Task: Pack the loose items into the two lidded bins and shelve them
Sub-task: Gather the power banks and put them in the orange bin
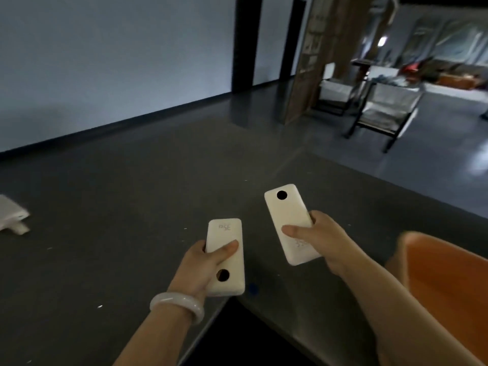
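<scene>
- Two power banks; left hand [202, 269] grips left power bank [224, 233], thumb across it;
- right hand [326, 237] grips right power bank [287, 215] likewise;
- one bangle [177, 305], left wrist.

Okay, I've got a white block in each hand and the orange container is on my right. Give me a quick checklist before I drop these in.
1. Left hand grip on the left white block: ok, thumb across its face.
2. Right hand grip on the right white block: ok, thumb across its face.
3. Orange container open on top: ok, its inside shows.
4. Room inside it: cannot tell, most of it is out of frame.
5. Lids and second bin in view: not ok, none visible.
6. All loose items gathered: not ok, a white object lies at the table's left edge.
</scene>
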Available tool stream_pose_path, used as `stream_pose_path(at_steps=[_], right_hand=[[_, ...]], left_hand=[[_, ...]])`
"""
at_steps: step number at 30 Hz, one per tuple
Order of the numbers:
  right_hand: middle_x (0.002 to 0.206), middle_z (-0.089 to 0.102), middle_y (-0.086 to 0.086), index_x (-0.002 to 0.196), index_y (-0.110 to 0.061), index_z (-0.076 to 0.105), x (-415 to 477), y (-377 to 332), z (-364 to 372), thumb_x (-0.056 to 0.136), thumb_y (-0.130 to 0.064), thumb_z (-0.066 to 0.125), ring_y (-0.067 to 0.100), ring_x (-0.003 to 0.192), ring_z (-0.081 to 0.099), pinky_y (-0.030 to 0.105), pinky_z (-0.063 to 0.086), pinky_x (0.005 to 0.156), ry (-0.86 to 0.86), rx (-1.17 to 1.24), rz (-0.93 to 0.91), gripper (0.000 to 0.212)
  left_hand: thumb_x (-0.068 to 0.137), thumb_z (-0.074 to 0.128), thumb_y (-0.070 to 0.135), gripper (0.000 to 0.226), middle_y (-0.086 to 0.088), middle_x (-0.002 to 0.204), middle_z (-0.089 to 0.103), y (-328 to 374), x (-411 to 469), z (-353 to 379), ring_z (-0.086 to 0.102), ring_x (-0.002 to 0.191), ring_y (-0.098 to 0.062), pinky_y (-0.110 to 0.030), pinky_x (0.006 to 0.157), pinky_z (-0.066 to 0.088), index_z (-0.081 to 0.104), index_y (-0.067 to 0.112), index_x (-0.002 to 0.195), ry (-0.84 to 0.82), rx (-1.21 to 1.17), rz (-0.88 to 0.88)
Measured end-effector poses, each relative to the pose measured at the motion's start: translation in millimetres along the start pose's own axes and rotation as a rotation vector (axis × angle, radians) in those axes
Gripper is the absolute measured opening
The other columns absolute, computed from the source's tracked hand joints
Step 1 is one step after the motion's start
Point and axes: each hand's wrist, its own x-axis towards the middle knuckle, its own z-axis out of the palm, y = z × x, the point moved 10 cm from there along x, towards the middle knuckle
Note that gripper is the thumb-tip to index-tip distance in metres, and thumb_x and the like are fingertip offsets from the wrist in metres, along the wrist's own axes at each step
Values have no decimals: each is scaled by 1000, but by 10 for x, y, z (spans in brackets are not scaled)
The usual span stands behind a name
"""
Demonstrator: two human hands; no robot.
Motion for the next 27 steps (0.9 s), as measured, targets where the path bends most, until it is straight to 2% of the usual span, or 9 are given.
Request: stream_pose_path(at_steps=[3,6,8,11,14,16,19,21,27], right_hand=[[95,60,-9,106,-28,49,-133,218,-683,74,-35,79,9,83,57,23,39,56,60,-10,10,44],[98,61,-6,111,-24,50,-270,500,-1291,74,-34,79,12,86,59,26,44,62,92,-4,24,48],[97,61,-7,108,-26,50,-369,695,-1651,74,-35,79,12,85,59,25,44,60,100,4,25,46],[93,61,-11,95,-36,49,-484,968,-2124,72,-36,80,8,82,60,20,43,55,113,7,7,38],[89,62,-15,91,-41,49,-585,1185,-2511,72,-37,81,5,78,61,13,41,50,101,-26,-15,37],[92,65,-16,99,-43,52,-641,1333,-2663,71,-37,81,4,79,62,12,44,52,44,-74,-8,41],[105,65,-11,117,-39,52,-672,1587,-2730,72,-36,81,12,95,63,30,55,75,-89,-199,38,54],[110,62,-8,121,-34,51,-689,1772,-2687,73,-38,80,15,100,60,36,53,87,-182,-329,101,57],[112,58,-9,119,-36,48,-715,2192,-2209,74,-44,76,12,99,56,31,46,83,-495,-586,226,53]], left_hand=[[71,82,39,47,-2,90,76,7,-121,667,74,74,-20,-32,56,57,61,23,109,-73,12,-5],[67,83,40,53,-6,92,75,-18,-246,1303,74,79,-24,-40,65,60,61,21,111,-103,26,-10],[61,83,44,59,-7,93,75,-14,-355,1715,74,81,-25,-42,67,60,60,22,110,-123,36,-5],[50,82,48,65,-3,86,76,-8,-511,2293,74,74,-21,-37,60,58,60,27,107,-165,58,18],[52,81,50,64,-1,83,76,-27,-636,2731,74,70,-18,-35,57,57,58,28,108,-183,99,43],[56,82,49,63,0,84,76,-73,-688,2936,74,72,-19,-36,60,58,58,27,110,-202,138,44],[56,83,51,63,2,84,76,-146,-741,3112,74,74,-19,-39,65,59,59,28,110,-229,209,38],[52,84,54,66,1,83,76,-163,-757,3136,74,73,-20,-40,64,59,60,28,108,-225,257,43],[34,88,58,87,-6,89,76,-214,-735,3074,74,80,-29,-52,74,59,60,25,110,-244,283,-5]])
